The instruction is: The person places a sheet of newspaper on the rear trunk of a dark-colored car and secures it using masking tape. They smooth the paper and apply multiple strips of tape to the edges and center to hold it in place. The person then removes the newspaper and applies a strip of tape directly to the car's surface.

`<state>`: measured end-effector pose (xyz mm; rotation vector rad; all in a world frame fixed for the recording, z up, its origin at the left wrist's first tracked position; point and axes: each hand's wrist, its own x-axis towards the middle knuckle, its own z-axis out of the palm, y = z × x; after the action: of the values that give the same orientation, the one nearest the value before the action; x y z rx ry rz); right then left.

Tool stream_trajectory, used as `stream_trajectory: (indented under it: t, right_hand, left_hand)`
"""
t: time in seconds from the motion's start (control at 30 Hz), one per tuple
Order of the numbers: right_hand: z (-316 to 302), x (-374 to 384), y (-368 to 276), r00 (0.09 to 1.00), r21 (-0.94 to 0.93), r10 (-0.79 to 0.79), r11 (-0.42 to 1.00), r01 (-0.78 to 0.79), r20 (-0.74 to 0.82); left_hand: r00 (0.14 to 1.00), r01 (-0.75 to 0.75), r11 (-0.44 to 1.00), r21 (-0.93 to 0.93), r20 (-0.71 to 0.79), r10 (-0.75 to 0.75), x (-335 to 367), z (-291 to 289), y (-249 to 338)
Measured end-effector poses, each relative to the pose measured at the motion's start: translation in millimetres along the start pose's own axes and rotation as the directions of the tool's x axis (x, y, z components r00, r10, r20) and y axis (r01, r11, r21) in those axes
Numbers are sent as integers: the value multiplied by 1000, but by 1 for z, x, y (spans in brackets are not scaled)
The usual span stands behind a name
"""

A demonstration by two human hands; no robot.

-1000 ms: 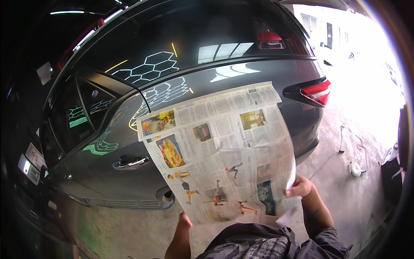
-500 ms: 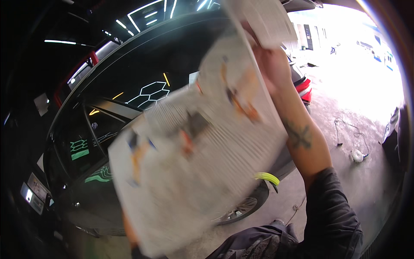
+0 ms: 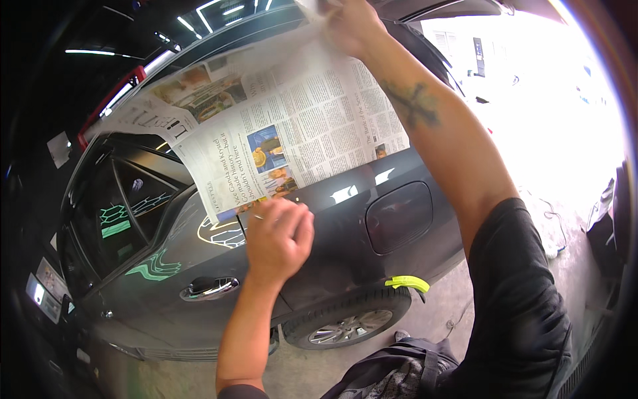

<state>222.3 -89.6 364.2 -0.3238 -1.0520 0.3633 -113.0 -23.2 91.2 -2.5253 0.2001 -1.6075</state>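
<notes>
- The newspaper [image 3: 319, 123] is spread in front of the car's rear side, over most of the window there and the top of the panel beneath it.
- Its lower edge slants across the car [image 3: 325, 246], just above the fuel flap [image 3: 399, 216]; whether all of it touches the bodywork, I cannot tell.
- Its left part bends away in a loose fold, and its upper part is blurred.
- The right hand [image 3: 352, 28] is high up at the newspaper's top edge, grasping it; the fingertips are blurred and partly cut off by the frame.
- The right forearm crosses in front of the newspaper's right side.
- The left hand [image 3: 279, 236] is at the newspaper's lower edge, its fingers curled in; whether they pinch the sheet or only rest there, I cannot tell.
- Below the left hand, toward the left, is the chrome door handle [image 3: 208, 288].
- The rear wheel [image 3: 352, 328] stands lower down, with a yellow-green strip [image 3: 407, 282] at its arch.
- The door window [image 3: 129, 196] at left carries green and white reflections.
- A cable [image 3: 557, 223] lies on the concrete floor [image 3: 442, 302] at right, near the bright opening.
</notes>
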Motion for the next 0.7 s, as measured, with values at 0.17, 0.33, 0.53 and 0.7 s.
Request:
stream_trajectory:
  t: [0.17,0.33,0.53,0.7]
  right_hand:
    - [-25,33,39,992,-37,37,998,-42,-118]
    - [-48,41,73,984,-435,-160,894,108,-84]
    - [-50,42,86,954,-845,-299,500,190,38]
    - [-26,42,81,964,-965,-250,221,144,87]
  left_hand:
    - [977,-33,999,32,210,25,-13,55,-11]
    - [959,-59,987,151,283,14,-11,82,-28]
    - [963,-19,956,293,262,-61,-11,103,-14]
    - [960,-7,943,334,265,-87,-5,105,-13]
